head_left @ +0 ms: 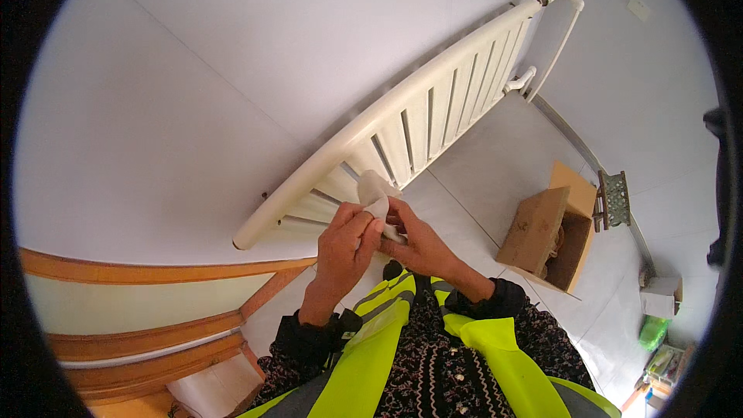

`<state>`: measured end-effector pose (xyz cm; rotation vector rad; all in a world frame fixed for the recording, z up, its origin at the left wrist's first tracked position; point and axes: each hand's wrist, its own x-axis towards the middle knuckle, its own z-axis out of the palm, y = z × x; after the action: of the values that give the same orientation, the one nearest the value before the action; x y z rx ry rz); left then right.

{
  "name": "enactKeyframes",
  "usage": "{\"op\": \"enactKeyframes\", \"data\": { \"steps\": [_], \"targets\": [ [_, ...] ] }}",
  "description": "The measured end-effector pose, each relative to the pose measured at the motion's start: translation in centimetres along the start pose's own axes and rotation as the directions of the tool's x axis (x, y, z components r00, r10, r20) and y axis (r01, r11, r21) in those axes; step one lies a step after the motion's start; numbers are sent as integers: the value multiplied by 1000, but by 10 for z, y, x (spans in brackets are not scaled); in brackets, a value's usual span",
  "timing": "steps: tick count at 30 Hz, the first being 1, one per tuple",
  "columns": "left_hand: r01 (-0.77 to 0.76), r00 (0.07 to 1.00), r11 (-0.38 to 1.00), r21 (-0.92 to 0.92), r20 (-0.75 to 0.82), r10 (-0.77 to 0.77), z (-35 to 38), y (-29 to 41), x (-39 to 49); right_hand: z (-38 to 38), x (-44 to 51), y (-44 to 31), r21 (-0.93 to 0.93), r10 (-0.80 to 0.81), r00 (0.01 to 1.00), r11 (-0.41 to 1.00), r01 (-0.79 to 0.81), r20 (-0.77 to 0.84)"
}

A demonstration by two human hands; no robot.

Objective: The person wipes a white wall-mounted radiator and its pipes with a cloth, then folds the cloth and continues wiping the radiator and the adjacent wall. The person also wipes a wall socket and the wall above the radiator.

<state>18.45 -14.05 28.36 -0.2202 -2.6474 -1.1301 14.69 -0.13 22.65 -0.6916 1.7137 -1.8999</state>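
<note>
A pale cloth (372,188) is bunched between my two hands in front of my chest. My left hand (347,244) pinches its near edge with thumb and fingers. On the other side, my right hand (419,238) grips the cloth too, its fingertips close to the left thumb. Part of the cloth is hidden by my fingers. Beyond my hands, a cream-white radiator (371,113) with vertical slats runs along the wall. The cloth overlaps its lower slats in view; whether it touches them I cannot tell.
An open cardboard box (534,232) stands on the grey tiled floor (482,151), with something coiled inside. Beside it is a small metal stand (614,200). White pipes (560,40) join the radiator's far end. Wooden door framing (145,334) lies at left; a green bag (655,332) is at right.
</note>
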Motion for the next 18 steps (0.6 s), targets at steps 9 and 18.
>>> {"op": "enactKeyframes", "data": {
  "steps": [9,18],
  "targets": [
    [-32,999,995,98,30,29,-11,-2,-7,-20,-2,4,-231,20,991,973,12,134],
    [-47,996,996,73,-77,53,4,4,-16,-1,1,24,-261,-70,996,964,55,-47]
  ]
}}
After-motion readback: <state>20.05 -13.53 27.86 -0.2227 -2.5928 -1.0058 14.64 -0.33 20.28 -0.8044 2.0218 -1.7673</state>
